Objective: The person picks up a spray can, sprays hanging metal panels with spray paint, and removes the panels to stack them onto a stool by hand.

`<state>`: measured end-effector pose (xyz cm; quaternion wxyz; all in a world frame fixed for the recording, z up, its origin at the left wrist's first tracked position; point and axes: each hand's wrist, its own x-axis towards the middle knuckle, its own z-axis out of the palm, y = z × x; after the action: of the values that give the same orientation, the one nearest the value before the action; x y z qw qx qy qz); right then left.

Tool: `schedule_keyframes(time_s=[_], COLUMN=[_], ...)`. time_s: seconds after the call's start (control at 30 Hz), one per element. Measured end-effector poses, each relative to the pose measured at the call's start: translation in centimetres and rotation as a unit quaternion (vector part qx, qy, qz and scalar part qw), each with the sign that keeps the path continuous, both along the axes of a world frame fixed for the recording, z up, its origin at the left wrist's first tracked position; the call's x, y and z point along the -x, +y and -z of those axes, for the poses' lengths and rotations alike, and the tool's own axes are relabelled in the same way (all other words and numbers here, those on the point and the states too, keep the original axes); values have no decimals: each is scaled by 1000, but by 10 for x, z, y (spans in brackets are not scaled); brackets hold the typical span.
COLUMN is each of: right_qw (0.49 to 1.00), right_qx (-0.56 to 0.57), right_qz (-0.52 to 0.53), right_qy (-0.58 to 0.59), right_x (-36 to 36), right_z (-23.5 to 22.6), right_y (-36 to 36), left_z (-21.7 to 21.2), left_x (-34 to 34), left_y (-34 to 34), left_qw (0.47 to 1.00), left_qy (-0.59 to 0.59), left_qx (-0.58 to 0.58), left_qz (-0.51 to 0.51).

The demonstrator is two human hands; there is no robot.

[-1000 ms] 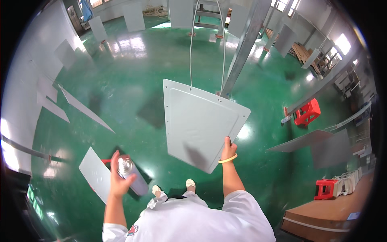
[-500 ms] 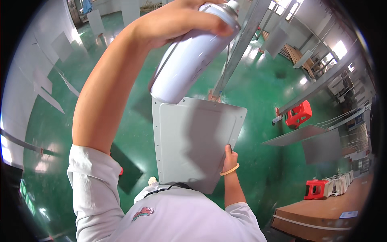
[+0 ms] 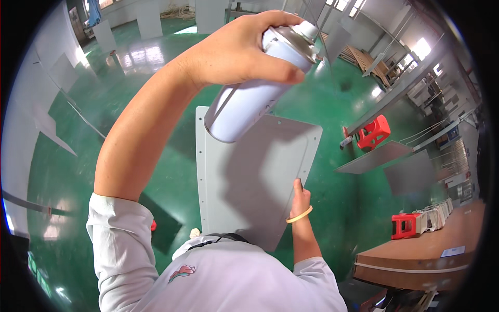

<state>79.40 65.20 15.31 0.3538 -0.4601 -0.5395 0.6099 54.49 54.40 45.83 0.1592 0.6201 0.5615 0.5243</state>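
Having just raised the white cylindrical metal spray can over the flat grey metal panel, so bringing both close, clasping one in the left hand and pinching the other's right edge in the right hand, above glossy green floor with grey sheets seemingly hung beyond.

Floor: green, glossy, throughout. Wall: white, nine to ten o'clock. Window: bright, two o'clock. Floor glare: between ten and eleven o'clock. Wooden pallets: towards two o'clock. Stool: red, three o'clock, just beside foot of grey post. Box-like block: brown, white-strapped, four o'clock. Pale coil: eleven o'clock.
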Motion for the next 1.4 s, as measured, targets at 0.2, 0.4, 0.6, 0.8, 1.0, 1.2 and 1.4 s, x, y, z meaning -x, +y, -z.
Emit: schedule_keyframes(time_s=[0.2,0.4,0.6,0.8,1.0,1.2,1.4], right_qw=[999,993,963,923,847,870,863], right_qx=[-48,-108,-163,-264,-330,-208,-172], right_qz=[-14,21,124,169,130,75,-4], right_qy=[20,-44,-173,-223,-397,-441,-475], right_x=[-45,-92,-145,-166,-195,-216,-193], right_z=[0,-27,-29,-50,-73,-106,-81], right_y=[-9,-14,-25,-55,-53,-6,32], left_z=[0,8,69,228,284,251,322], left_x=[24,38,40,2,-23,-26,-89], left_y=[3,-26,-85,-163,-201,-204,-202], left_qw=[997,998,987,972,976,976,973], left_qy=[37,-45,-96,-200,-186,-175,-65], left_qx=[31,3,-88,-30,22,-38,26], left_qz=[-60,-43,-94,-122,-110,-125,-220])
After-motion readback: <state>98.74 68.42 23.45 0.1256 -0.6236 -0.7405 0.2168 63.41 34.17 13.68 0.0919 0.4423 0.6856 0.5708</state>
